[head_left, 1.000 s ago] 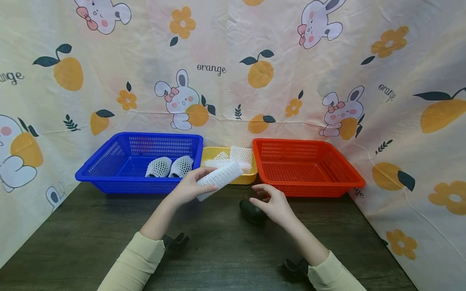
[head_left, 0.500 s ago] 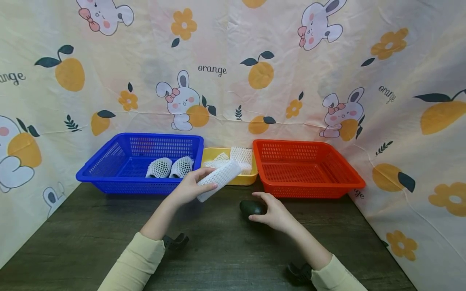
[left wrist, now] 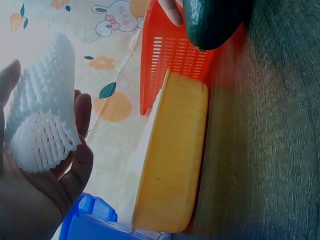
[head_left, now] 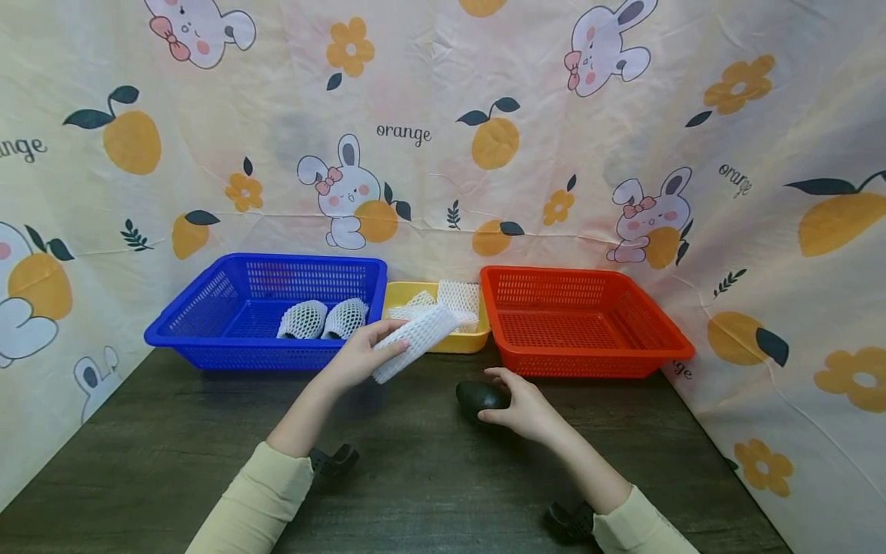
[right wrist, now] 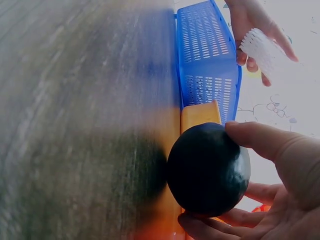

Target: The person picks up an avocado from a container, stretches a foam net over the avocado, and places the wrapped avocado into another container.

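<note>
My left hand point(head_left: 363, 355) holds a white foam net sleeve point(head_left: 418, 342) above the table, pinched between thumb and fingers. The left wrist view shows the sleeve point(left wrist: 45, 110) with its open, rounded end toward the palm. To the right, my right hand point(head_left: 522, 408) grips a dark green avocado point(head_left: 477, 395) low over the table. From the right wrist, the thumb lies on one side of the avocado point(right wrist: 207, 170) and the fingers curl round the other. The sleeve and avocado are apart.
A blue basket point(head_left: 235, 352) at the back left holds two dark fruits in foam nets point(head_left: 303, 318). Behind the hands, a yellow bin point(head_left: 462, 343) contains more white foam nets point(head_left: 458, 296). The red basket point(head_left: 588, 363) stands back right, before a printed cloth point(head_left: 429, 185).
My right hand has closed round the avocado, which has turned from slanted to nearly level. The left hand has stayed almost still, its thumb shifting slightly on the sleeve.
</note>
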